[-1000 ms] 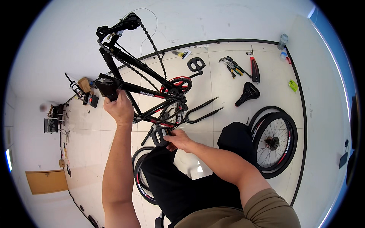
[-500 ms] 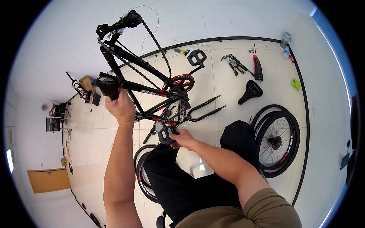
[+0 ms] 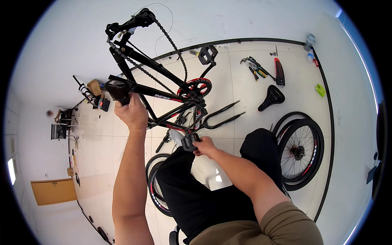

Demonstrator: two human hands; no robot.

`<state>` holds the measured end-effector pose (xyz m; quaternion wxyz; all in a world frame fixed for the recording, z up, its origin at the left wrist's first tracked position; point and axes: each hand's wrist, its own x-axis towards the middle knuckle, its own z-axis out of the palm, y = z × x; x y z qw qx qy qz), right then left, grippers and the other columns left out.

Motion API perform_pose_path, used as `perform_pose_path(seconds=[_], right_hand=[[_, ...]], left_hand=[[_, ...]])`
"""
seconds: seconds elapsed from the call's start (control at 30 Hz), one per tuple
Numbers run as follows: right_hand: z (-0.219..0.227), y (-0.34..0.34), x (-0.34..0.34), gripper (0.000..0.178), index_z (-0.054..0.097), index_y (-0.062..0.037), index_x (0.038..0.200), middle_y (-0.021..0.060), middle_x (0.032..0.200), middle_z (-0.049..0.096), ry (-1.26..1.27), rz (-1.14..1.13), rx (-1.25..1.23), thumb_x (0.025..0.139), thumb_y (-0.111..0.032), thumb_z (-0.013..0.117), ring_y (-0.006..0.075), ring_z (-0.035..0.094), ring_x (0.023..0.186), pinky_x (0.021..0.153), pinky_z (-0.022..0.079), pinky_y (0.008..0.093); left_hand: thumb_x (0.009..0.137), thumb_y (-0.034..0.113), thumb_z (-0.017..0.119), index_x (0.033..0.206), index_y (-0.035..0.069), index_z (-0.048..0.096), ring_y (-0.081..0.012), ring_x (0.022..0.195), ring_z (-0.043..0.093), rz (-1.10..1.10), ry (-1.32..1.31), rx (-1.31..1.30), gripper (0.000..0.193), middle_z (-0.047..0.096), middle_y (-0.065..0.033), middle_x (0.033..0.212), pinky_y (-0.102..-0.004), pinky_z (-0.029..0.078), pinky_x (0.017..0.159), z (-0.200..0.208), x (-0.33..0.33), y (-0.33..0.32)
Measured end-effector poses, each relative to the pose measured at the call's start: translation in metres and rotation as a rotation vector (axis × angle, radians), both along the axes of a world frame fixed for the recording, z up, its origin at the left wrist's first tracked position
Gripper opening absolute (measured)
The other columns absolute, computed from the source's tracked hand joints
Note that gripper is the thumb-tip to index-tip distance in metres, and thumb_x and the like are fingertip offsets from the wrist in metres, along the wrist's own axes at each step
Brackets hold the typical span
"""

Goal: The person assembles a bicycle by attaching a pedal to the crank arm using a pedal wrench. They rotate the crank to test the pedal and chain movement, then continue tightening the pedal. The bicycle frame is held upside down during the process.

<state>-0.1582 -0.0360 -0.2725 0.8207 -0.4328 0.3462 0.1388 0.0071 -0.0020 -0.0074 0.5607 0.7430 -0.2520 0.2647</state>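
A black bicycle frame (image 3: 164, 68) with red accents stands tilted in front of me. My left hand (image 3: 132, 113) is closed round the lower part of a dark, glossy, bulky piece (image 3: 118, 90) beside the end of a frame tube; its exact kind is unclear. My right hand (image 3: 205, 147) grips the near black pedal (image 3: 190, 142) by its right side, close above my left knee. At the other end of the crank is the far pedal (image 3: 208, 55). The chain (image 3: 173, 45) hangs between the rear derailleur (image 3: 143, 17) and the red and black chainring (image 3: 199, 87).
On the tiled floor lie a black fork (image 3: 223, 116), a saddle (image 3: 272, 98), several hand tools (image 3: 255, 68) and a red and black mudguard-like piece (image 3: 279, 72). Wheels (image 3: 300, 151) lie to my right, another (image 3: 157, 188) by my left leg. A box (image 3: 94, 87) stands at left.
The crank has turned: the near pedal has moved to the right with my right hand, and the far pedal has shifted left and away. My left hand keeps its hold.
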Motion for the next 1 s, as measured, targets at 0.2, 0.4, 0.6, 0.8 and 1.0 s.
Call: perform_pose_path(seconds=[0.2, 0.4, 0.6, 0.8, 1.0], right_hand=[[-0.017, -0.012, -0.007, 0.026, 0.057, 0.0035, 0.104, 0.0155, 0.085, 0.067, 0.104, -0.091, -0.094, 0.088, -0.015, 0.065, 0.0224, 0.067, 0.058, 0.044, 0.054, 0.0358], [-0.040, -0.032, -0.016, 0.024, 0.055, 0.0036, 0.105, 0.0165, 0.084, 0.067, 0.221, -0.207, -0.147, 0.089, -0.013, 0.061, 0.0238, 0.067, 0.057, 0.043, 0.054, 0.0364], [-0.044, -0.049, -0.023, 0.023, 0.054, 0.0047, 0.105, 0.0159, 0.083, 0.066, 0.272, -0.271, -0.169, 0.088, -0.011, 0.057, 0.0226, 0.066, 0.055, 0.043, 0.054, 0.0365], [-0.049, -0.061, -0.027, 0.020, 0.056, 0.0026, 0.103, 0.0145, 0.079, 0.066, 0.318, -0.295, -0.222, 0.087, -0.009, 0.056, 0.0226, 0.065, 0.054, 0.043, 0.053, 0.0359], [-0.052, -0.072, -0.031, 0.019, 0.055, 0.0021, 0.104, 0.0136, 0.074, 0.064, 0.346, -0.317, -0.298, 0.088, -0.009, 0.056, 0.0225, 0.064, 0.052, 0.042, 0.048, 0.0362]], left_hand=[[0.089, 0.006, 0.056, 0.065, 0.004, 0.049, -0.0056, 0.049, 0.043, -0.001, -0.002, 0.006, 0.025, 0.048, 0.0020, 0.056, -0.0233, 0.033, 0.044, 0.003, -0.005, 0.000], [0.090, 0.007, 0.055, 0.066, 0.004, 0.049, -0.0056, 0.049, 0.043, 0.013, -0.027, 0.076, 0.025, 0.049, 0.0022, 0.056, -0.0231, 0.033, 0.045, 0.003, -0.005, 0.002], [0.089, 0.006, 0.057, 0.067, 0.004, 0.049, -0.0054, 0.050, 0.043, 0.008, 0.034, 0.027, 0.024, 0.049, 0.0027, 0.056, -0.0235, 0.034, 0.045, 0.004, -0.006, 0.001], [0.089, 0.006, 0.058, 0.068, 0.003, 0.050, -0.0049, 0.051, 0.041, -0.011, 0.025, 0.026, 0.022, 0.049, 0.0033, 0.057, -0.0232, 0.033, 0.047, 0.003, -0.007, 0.000], [0.085, 0.006, 0.064, 0.075, -0.002, 0.058, -0.0080, 0.058, 0.047, -0.010, 0.087, 0.037, 0.014, 0.055, -0.0018, 0.062, -0.0272, 0.039, 0.052, 0.005, -0.009, 0.002]])
